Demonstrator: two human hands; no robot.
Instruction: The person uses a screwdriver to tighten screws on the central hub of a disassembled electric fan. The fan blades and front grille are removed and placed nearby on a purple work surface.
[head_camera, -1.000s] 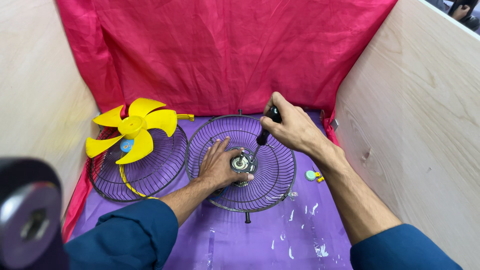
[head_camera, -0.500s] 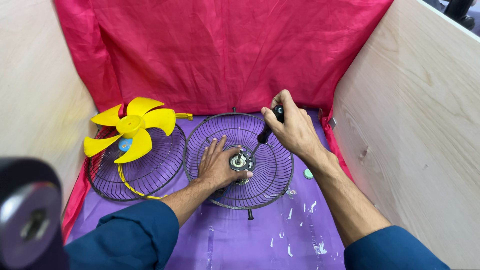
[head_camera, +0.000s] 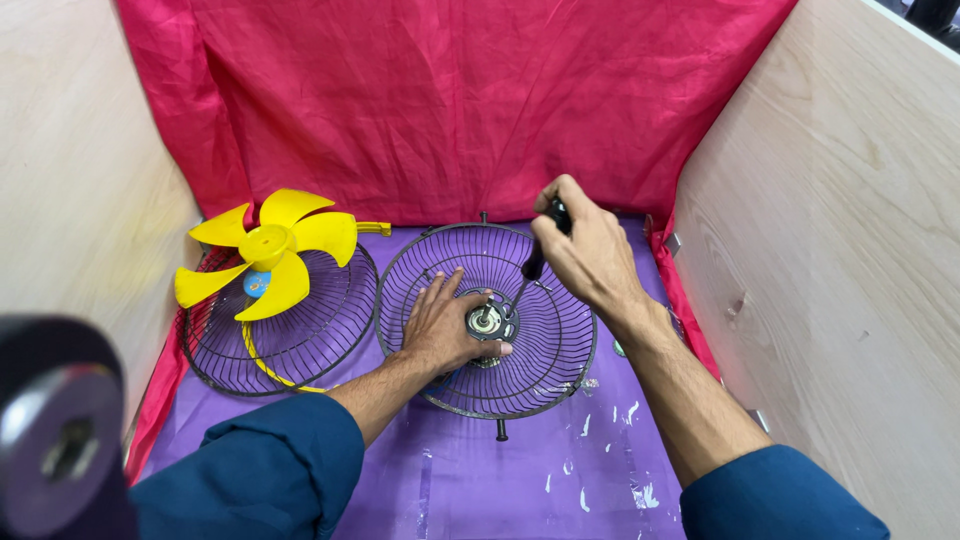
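The right hand (head_camera: 590, 255) has its grip clamped around the black handle of a screwdriver (head_camera: 537, 262), whose shaft slants down and to the left from the grip to the metal hub (head_camera: 487, 321) at the middle of a dark wire fan guard (head_camera: 555, 340). The tip meets the hub, though the exact point of contact is too small to make out. Just left of that tip, the left hand (head_camera: 443, 325) lies flat on the guard, fingers spread apart and gripping nothing, its thumb curled against the near side of the hub. The guard rests on the purple surface (head_camera: 520, 480), directly under both hands. Well to the left of the grip a second wire guard (head_camera: 300, 345) lies on the same surface, just beside the first, with a yellow fan blade (head_camera: 268, 248) on top of it. A red cloth (head_camera: 440, 100) hangs behind the hands, and pale wooden panels (head_camera: 850, 250) close in both sides. Both forearms come out of dark blue sleeves (head_camera: 260, 470).
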